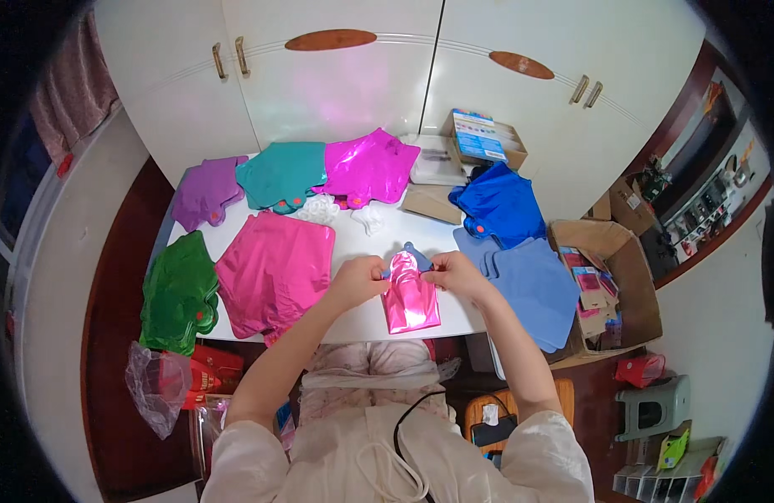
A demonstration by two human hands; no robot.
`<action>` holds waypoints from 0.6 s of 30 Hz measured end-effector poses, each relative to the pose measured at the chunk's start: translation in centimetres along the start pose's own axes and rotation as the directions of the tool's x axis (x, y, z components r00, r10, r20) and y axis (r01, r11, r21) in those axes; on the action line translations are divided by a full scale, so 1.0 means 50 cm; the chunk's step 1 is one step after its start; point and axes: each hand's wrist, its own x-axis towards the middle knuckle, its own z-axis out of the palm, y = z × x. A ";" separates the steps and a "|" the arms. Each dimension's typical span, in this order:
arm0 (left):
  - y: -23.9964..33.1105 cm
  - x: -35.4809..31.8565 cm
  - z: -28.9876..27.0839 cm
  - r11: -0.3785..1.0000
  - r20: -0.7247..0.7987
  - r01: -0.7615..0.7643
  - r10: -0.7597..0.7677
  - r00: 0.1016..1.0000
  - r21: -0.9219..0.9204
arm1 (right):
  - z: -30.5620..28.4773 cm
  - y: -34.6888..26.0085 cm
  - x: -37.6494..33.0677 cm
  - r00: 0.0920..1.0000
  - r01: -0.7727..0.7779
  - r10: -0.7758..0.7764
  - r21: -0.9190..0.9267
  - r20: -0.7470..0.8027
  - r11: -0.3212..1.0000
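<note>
At the near edge of the white counter point(353, 243), my left hand point(359, 278) and right hand point(456, 273) each pinch the top of a folded pink foil balloon point(410, 300), a small blue piece point(410, 256) held at its tip between them. A flat pink balloon point(274, 272) lies just left, light blue ones point(529, 285) right.

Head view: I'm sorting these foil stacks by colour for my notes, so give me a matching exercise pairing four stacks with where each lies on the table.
Things:
1. Green stack
2. Purple stack
3. Dark blue stack
4. Folded pink piece

Places:
A. Far left corner of the table
B. Right side, in front of the open boxes
C. Near left edge
D. Between the left hand and right hand

Pairs: 1-C, 2-A, 3-B, 4-D
</note>
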 end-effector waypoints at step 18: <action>0.001 -0.022 0.023 0.843 -0.042 -0.380 0.426 0.904 0.381 | 0.000 0.051 0.031 0.906 0.376 -0.421 -0.371 -0.044 0.849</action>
